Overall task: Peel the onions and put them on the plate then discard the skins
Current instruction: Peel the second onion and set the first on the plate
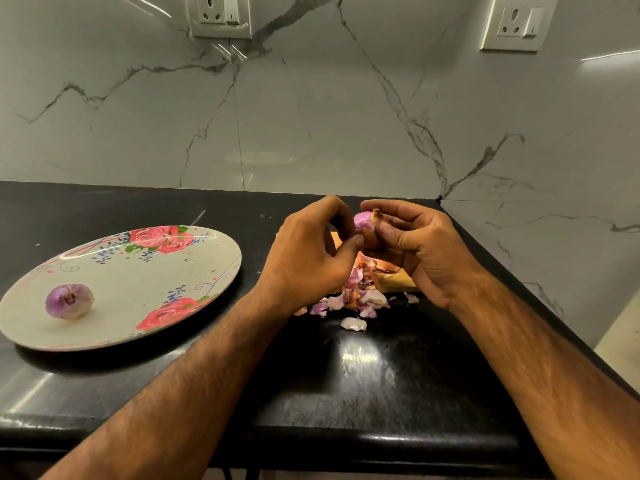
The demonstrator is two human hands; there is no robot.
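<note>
Purple onion (363, 220) held above skins (360, 297) on the black surface (363, 375).
Your right hand (417, 249) grips it, your left hand (310, 258) pinches it; a peeled onion (69, 301) lies on the plate (145, 271).

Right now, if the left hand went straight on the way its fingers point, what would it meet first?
The half-peeled onion that the right hand holds. The left hand points toward it, and its thumb tip seems to touch it, though depth is unclear in one view.
</note>
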